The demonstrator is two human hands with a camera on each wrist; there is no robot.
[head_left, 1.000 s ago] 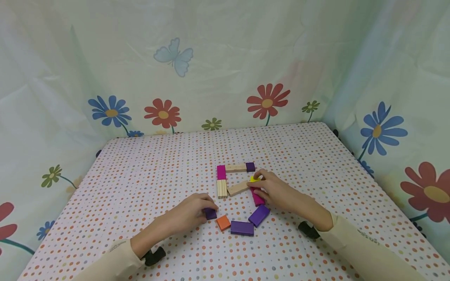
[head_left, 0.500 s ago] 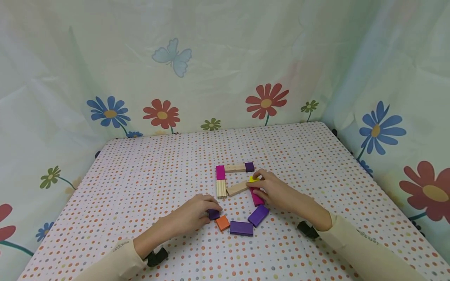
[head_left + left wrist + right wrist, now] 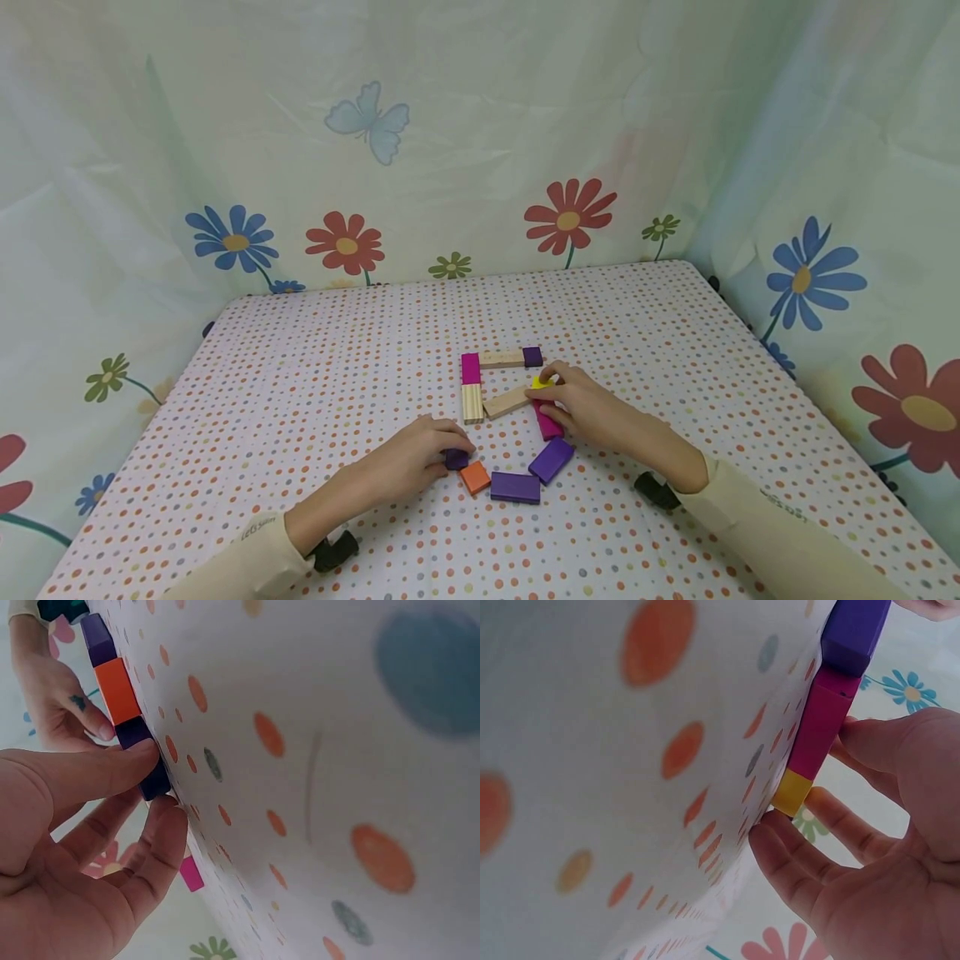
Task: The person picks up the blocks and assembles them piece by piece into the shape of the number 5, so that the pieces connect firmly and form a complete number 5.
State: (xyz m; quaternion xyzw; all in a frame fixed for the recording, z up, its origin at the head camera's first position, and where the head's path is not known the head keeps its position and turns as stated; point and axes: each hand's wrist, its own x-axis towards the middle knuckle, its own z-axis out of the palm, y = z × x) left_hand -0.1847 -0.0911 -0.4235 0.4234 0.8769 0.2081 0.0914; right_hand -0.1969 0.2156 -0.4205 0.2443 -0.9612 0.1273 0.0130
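Observation:
In the head view, my left hand pinches a small dark purple block, which butts against an orange block. The left wrist view has the thumb laid on this purple block and fingertips by its end. On the other side, my right hand holds a yellow block with its fingers. Its thumb touches the side of the adjoining pink block, as the right wrist view shows. Two longer purple blocks, one flat across and one slanted, continue the curve between pink and orange.
Behind the hands, a slanted plain wooden block lies near a pale striped block. Beyond stand a pink block, another wooden block and a dark purple one. A dotted cloth covers the table; flowered curtains surround it.
My left hand has slid the dark purple block slightly to the right, up to the orange block. My right hand has stayed in place at the yellow block.

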